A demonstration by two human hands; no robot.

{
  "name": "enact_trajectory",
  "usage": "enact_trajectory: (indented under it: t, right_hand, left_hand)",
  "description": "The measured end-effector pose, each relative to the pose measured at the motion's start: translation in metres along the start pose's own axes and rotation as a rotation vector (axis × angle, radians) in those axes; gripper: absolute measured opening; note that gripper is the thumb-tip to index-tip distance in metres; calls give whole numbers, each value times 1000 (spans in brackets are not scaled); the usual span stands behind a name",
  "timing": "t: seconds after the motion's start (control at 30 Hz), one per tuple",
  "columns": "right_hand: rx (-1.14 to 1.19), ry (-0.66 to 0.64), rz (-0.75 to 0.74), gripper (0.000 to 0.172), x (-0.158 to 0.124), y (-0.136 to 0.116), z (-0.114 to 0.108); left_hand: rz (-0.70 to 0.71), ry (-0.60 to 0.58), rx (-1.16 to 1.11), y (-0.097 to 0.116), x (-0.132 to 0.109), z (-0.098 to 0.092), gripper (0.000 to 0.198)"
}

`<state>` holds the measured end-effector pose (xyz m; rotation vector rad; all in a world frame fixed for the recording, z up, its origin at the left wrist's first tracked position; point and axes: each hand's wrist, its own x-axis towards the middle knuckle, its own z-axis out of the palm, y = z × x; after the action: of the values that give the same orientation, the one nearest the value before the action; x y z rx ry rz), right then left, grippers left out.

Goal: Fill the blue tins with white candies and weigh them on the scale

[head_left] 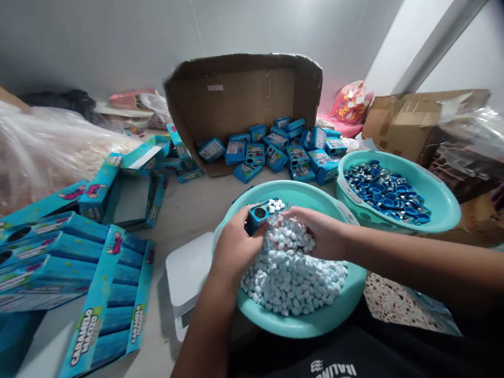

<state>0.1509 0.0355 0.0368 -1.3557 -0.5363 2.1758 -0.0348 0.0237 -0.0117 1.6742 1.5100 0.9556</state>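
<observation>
My left hand [238,244] is wrapped round a small blue candy box [258,214] with a round dark hole in its side. White candies show at the box's open end. Beside it, my right hand [323,231] is cupped, holding a heap of white candies [293,233] against that end. Both hands are over a turquoise basin [299,328] with a large pile of loose white candies [293,283] in it. Some fingers of my right hand are hidden by the candies.
A second turquoise basin [444,202] holds blue and silver caps. Small blue boxes [275,139] lie in and before a cardboard box [240,100] lying on its side. Blue display trays [106,294] stand at left, near a white scale [189,268]. Cartons [409,115] sit at right.
</observation>
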Motion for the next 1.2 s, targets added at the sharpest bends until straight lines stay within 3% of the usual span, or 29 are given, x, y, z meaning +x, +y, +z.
enact_trajectory:
  t: [0.17, 0.33, 0.53, 0.87, 1.07, 1.2]
  right_hand:
    - [7, -142, -275, 25, -1, -23, 7]
    - [109, -140, -520, 27, 19, -39, 27]
    - [299, -68, -558, 26, 34, -47, 49]
    - [150, -121, -654, 32, 38, -39, 47]
    - [184, -246, -619, 31, 35, -36, 48]
    - [105, -221, -659, 30, 31, -31, 51]
  left_hand:
    - [4, 0, 11, 1, -1, -1, 36]
    - [40, -16, 7, 1, 0, -2, 35]
    - [25, -10, 27, 1, 0, 0, 36]
    - [86, -26, -8, -1, 1, -1, 39]
    - [30, -39, -18, 2, -1, -2, 34]
    - [-9, -25, 19, 5, 0, -3, 33]
